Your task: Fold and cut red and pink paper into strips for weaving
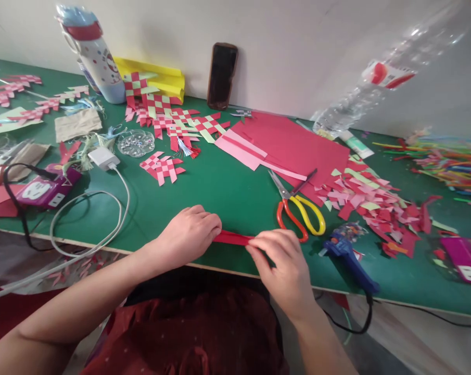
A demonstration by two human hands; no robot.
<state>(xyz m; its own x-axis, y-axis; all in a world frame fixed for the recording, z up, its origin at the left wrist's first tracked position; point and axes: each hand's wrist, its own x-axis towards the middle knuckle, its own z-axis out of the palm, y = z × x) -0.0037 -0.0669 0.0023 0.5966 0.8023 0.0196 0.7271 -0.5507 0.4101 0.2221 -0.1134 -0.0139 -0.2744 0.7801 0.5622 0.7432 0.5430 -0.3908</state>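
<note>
I pinch a red paper strip (233,238) flat against the green table (227,190) near its front edge, my left hand (186,234) closed on one end, my right hand (282,258) gripping the other, keeping it taut. Scissors (297,208) lie just beyond, within reach.

My green table (227,192) carried the red strip (233,238) at its near edge, with yellow-handled scissors (297,208) and a blue glue gun (346,250) just right of it. Red paper sheets (297,143) lay behind, then a heap of scraps (368,200), and a woven square (163,167) further left near a white charger (103,157).
</note>
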